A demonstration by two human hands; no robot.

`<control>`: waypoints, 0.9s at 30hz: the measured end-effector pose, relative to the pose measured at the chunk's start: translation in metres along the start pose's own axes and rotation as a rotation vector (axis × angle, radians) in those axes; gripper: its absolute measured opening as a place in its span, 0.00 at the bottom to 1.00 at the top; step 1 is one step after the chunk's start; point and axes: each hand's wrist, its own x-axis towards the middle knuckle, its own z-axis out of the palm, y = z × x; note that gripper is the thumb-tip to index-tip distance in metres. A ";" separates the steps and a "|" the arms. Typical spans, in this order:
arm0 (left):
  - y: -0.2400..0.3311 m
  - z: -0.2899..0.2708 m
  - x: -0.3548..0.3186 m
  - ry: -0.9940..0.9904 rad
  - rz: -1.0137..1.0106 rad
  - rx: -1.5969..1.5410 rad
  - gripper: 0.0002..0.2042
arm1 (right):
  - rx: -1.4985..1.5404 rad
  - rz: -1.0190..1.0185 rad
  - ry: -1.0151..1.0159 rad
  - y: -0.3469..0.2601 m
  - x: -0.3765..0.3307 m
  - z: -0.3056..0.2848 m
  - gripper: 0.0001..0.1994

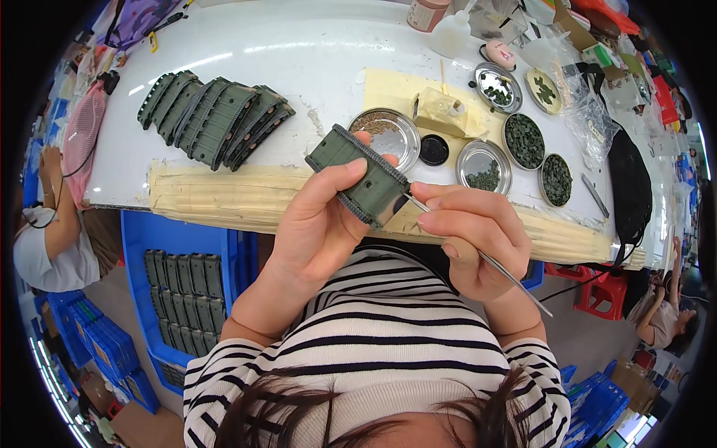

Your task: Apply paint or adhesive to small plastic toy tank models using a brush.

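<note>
My left hand [314, 220] is closed round a dark green camouflage plastic piece [377, 190] with toothed grey-black edges, which looks like a tracked model-vehicle part. It is held tilted above the table's front edge, the thumb on its upper face. Between the fingers of my right hand [478, 235] is a slim metal tool [517, 282], its tip touching or nearly touching the right end of the green piece. Whether it is a pick or tweezers cannot be told. Several similar green pieces [216, 119] lie overlapping at the table's left.
Behind my hands stand a round tin [414, 138] of brown bits, a black lid [434, 150] and a cream block [448, 113]. Tins [508, 175] of small green parts sit to the right, near a metal tool [595, 196]. A blue crate [134, 291] holds more green pieces below left.
</note>
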 end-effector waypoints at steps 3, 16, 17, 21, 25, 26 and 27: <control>0.005 0.002 0.005 -0.052 -0.006 0.045 0.17 | 0.074 -0.005 0.023 0.001 0.000 -0.004 0.13; 0.002 0.003 0.006 -0.113 -0.001 0.017 0.19 | 0.133 -0.069 0.057 0.002 -0.003 -0.001 0.19; 0.003 0.005 0.006 -0.096 -0.003 0.052 0.18 | 0.133 -0.069 0.054 0.002 -0.002 -0.002 0.19; 0.001 0.006 0.005 -0.092 0.001 0.018 0.19 | 0.130 -0.059 0.040 0.000 -0.002 -0.003 0.20; 0.000 0.006 0.005 -0.073 -0.004 0.008 0.19 | 0.135 -0.047 0.034 0.000 -0.003 -0.003 0.20; 0.000 0.006 0.005 -0.071 -0.004 0.010 0.19 | 0.125 -0.050 0.031 0.000 -0.003 -0.004 0.20; 0.000 0.007 0.005 -0.067 -0.004 0.013 0.19 | 0.115 -0.053 0.029 -0.001 -0.002 -0.004 0.20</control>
